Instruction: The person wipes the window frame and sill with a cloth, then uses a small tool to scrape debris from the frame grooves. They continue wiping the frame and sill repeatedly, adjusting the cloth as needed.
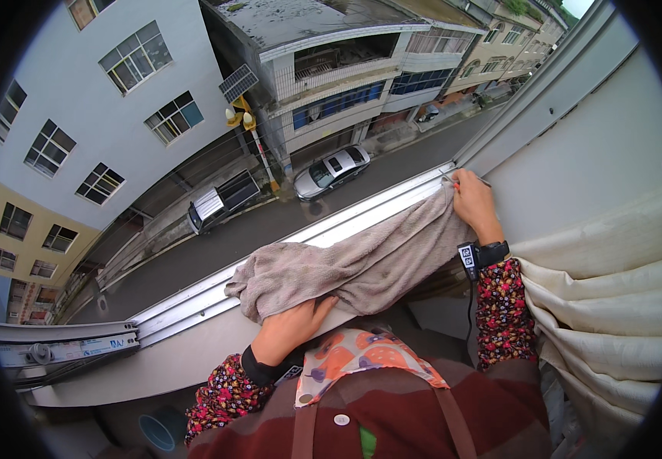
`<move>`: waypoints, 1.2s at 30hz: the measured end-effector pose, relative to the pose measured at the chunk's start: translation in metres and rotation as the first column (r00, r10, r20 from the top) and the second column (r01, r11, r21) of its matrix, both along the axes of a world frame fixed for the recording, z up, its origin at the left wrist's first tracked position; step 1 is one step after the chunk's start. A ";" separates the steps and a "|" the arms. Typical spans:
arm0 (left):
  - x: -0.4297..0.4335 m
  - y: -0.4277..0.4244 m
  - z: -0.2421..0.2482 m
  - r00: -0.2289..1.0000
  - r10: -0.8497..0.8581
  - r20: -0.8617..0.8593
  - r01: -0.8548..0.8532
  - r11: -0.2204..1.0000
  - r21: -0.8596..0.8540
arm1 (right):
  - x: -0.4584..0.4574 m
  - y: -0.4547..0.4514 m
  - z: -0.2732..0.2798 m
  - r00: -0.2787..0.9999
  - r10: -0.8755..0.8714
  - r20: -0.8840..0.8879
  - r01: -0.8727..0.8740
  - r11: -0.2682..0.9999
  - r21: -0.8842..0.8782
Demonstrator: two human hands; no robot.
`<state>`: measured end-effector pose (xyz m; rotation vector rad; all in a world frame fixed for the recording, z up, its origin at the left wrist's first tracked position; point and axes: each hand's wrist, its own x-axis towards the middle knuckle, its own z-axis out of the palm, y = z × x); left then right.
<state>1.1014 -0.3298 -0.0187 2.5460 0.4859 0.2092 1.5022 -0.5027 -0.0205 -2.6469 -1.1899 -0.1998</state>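
A greyish-pink towel (359, 264) lies bunched along the aluminium window track (193, 304) and drapes over its inner side. My left hand (288, 330) is at the towel's near edge, thumb out to the side and fingertips hidden in the cloth. At the far right end of the track, my right hand (477, 203) pinches a thin metal tool (447, 177) with a bit of orange showing by the fingers. Its tip points into the corner where track and side frame (537, 86) meet. The towel's upper end hangs just below that hand; whether it is also gripped is unclear.
The window is open above a street (187, 264) with a silver car (331, 171) and a pickup truck (222, 198). A sliding sash edge (67, 347) stands at left. Cream curtains (595, 304) hang at right. A blue bucket (159, 430) sits low at left.
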 end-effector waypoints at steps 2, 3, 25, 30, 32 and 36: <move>0.001 0.001 0.001 1.000 -0.005 -0.018 0.004 0.999 -0.038 | -0.005 0.002 0.002 1.000 -0.019 -0.013 0.019 0.999 0.027; 0.001 0.002 0.003 1.000 0.001 0.010 0.000 1.000 -0.017 | -0.009 0.002 0.003 0.999 0.024 -0.022 -0.023 0.998 0.057; 0.002 0.008 0.023 0.985 0.024 0.168 -0.014 0.998 -0.060 | -0.175 0.074 0.034 0.765 0.452 -0.458 -0.356 0.890 0.284; -0.015 0.015 0.028 0.965 0.087 0.247 -0.058 0.991 -0.120 | -0.205 0.103 0.057 0.566 0.617 -0.547 -0.403 0.786 0.469; -0.034 0.019 0.027 0.941 0.092 0.325 -0.045 0.988 -0.149 | -0.204 0.108 0.073 0.586 0.696 -0.415 -0.416 0.698 0.583; -0.058 0.007 0.011 0.763 0.483 0.430 -0.187 0.801 -0.568 | -0.181 0.129 0.081 0.768 0.640 -0.027 -0.518 0.645 0.563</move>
